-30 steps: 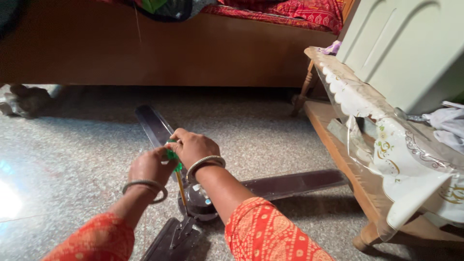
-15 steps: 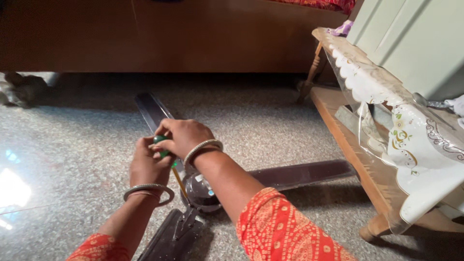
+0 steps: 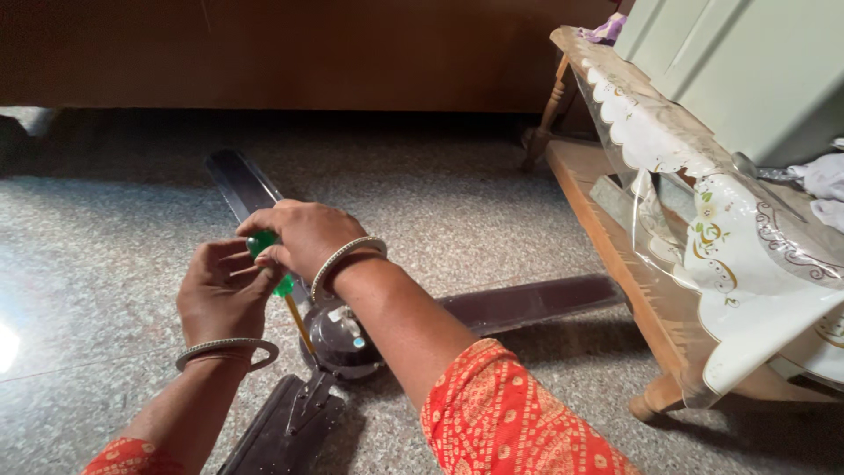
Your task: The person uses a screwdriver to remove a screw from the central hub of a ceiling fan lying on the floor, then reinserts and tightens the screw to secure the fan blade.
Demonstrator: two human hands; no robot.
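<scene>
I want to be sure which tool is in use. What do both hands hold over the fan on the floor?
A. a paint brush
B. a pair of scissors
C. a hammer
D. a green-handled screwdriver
D: the right hand and left hand grip a green-handled screwdriver, its shaft reaching down to the ceiling fan.

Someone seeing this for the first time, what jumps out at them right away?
Both hands meet at the centre: the right hand and left hand grip a green-handled screwdriver angled down at the hub of a dark ceiling fan lying on the speckled floor. On the right stands a wooden table under a floral white cloth.
</scene>
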